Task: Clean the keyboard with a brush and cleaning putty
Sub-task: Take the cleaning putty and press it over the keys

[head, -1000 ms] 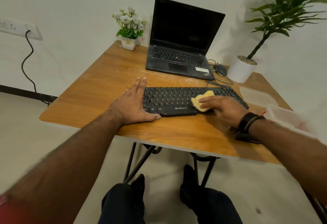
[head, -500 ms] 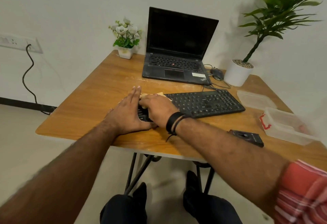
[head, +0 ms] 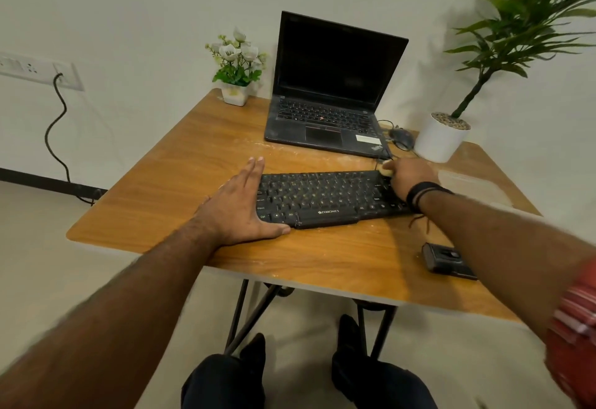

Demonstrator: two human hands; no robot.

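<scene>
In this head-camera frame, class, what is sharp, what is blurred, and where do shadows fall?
Head view: the keyboard and left hand are sharp; the right hand and red sleeve are motion-blurred; the right arm shadows the table; wide-angle edges bend.

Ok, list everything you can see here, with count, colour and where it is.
keyboard: 1, black, middle of table
putty: 1, pale yellow, at keyboard's far right corner under right hand
laptop: 1, black, open, back of table
mouse: 1, dark, right of laptop
flower pot: 1, white flowers, left of laptop
plant: 1, green in white pot, back right
clear lid: 1, right of keyboard
black device: 1, front right, partly behind right arm
table: 1, wood
wall socket: 1, white, left wall, black cable plugged in
left hand: flat, at keyboard's left end
right hand: holds putty, black wristband
</scene>
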